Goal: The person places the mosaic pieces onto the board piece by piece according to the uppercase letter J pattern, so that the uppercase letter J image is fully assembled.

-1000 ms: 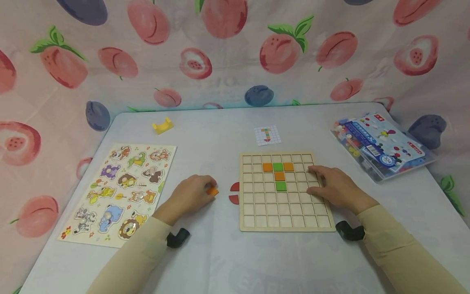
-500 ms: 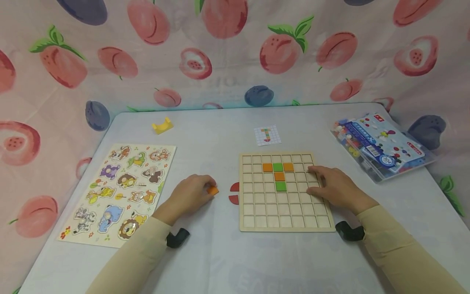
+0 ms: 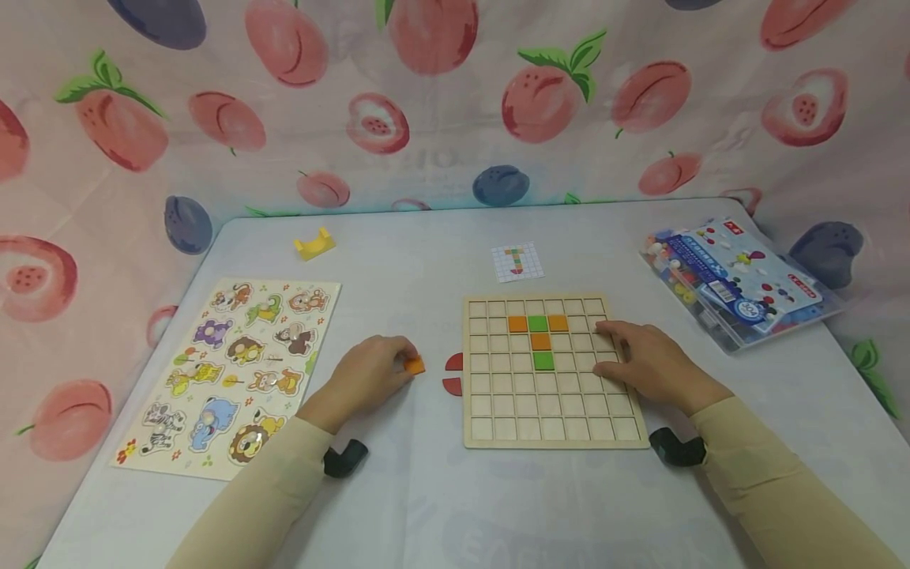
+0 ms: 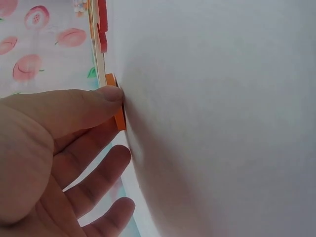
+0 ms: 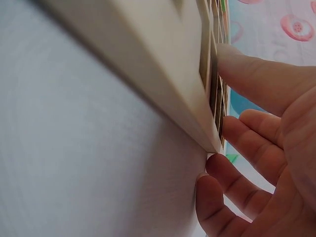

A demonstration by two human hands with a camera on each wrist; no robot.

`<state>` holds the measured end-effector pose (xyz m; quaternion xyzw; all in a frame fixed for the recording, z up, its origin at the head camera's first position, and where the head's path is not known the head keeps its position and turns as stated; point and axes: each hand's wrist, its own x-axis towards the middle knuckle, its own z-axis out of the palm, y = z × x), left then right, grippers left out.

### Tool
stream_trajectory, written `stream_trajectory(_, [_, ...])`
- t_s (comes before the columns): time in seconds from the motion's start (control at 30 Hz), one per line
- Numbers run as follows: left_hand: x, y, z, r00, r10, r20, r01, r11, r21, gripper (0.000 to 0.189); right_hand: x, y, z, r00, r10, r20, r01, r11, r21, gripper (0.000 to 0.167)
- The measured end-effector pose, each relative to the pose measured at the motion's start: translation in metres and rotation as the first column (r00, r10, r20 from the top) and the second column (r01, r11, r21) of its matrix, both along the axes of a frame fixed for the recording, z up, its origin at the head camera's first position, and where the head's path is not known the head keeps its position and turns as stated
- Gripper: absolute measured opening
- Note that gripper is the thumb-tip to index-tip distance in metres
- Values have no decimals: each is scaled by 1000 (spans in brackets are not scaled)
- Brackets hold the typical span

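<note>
Between thumb and forefinger, my left hand (image 3: 370,373) pinches an orange square tile (image 3: 415,365), close over the table left of the board. The left wrist view shows the orange tile (image 4: 120,117) edge-on, the other fingers spread loosely. My right hand (image 3: 657,363) rests on the right side of a wooden grid board (image 3: 526,407), thumb and fingertips on its squares, other fingers at its side edge. Set in the board, orange tiles (image 3: 541,341) and green tiles (image 3: 543,361) form a T. Two red quarter-round pieces (image 3: 453,386) lie at the board's left edge.
A small pattern card (image 3: 517,261) lies behind the board. An animal puzzle board (image 3: 235,371) is at the left, partly under the left sleeve. A yellow curved piece (image 3: 315,244) sits at the back left, a clear plastic box (image 3: 739,284) at the back right.
My left hand has shifted very slightly up and to the right with the orange tile, which has turned a little. The right hand and the board have stayed still.
</note>
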<state>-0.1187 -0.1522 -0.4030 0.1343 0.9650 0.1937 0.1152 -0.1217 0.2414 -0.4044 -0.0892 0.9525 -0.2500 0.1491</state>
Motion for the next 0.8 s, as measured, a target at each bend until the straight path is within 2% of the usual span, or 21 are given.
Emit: stream_trajectory(0.8, [-3, 5, 3, 1000, -11, -6, 11, 1000, 8, 24, -1, 0, 1, 1000, 9, -4, -9, 1000, -1, 70])
